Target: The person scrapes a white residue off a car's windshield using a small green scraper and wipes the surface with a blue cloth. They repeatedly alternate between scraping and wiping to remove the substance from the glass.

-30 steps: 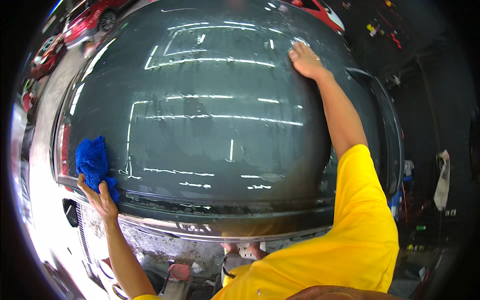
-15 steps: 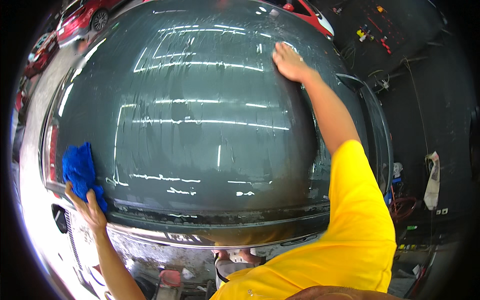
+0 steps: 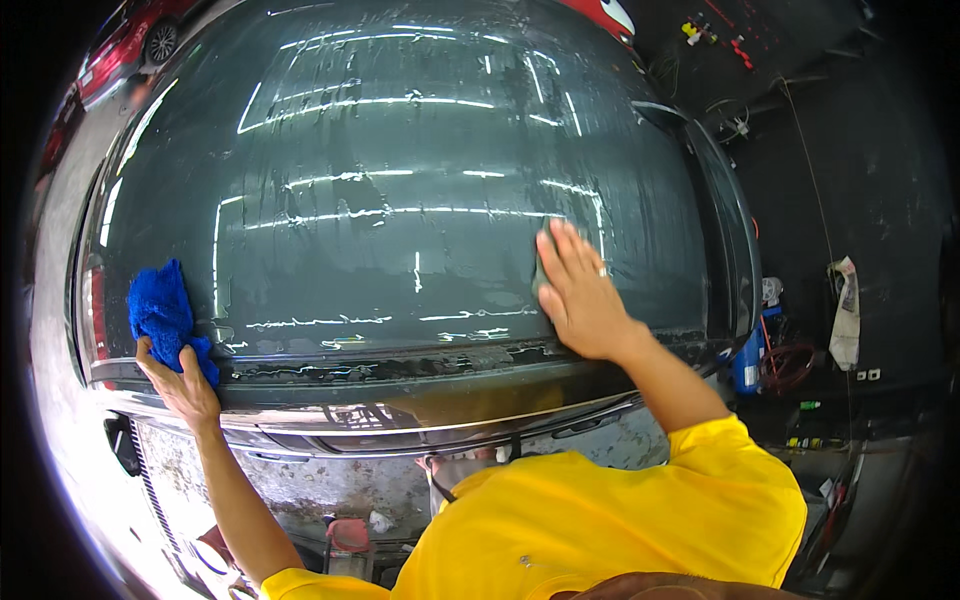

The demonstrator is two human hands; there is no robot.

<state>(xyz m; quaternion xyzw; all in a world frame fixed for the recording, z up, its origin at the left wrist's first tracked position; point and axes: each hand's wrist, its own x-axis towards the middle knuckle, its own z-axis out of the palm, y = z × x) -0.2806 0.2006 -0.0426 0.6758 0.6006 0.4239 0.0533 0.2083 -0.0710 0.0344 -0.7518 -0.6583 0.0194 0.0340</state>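
A wet, dark grey-green car roof [image 3: 350,250] spreads out before me, streaked with water and reflected lights. My left hand [image 3: 185,388], at the roof's near left corner, is closed on the lower part of a blue cloth [image 3: 163,312]. The cloth is bunched and looks fluffy. Flat on the near right part of the roof lies my right hand [image 3: 585,295], palm down, fingers stretched forward and thumb apart. A dark greenish sliver shows between thumb and fingers; whether it is a thing under the palm, I cannot tell.
The roof's near edge carries a dark trim strip [image 3: 450,365]. Red cars [image 3: 130,45] stand at the far left. On the dark wall at right hang a pale cloth [image 3: 845,315] and cables. A pink container [image 3: 348,535] is on the floor below.
My right hand has slid back toward me over the roof, from its far right part to near the close edge. My left hand keeps the blue cloth at the corner.
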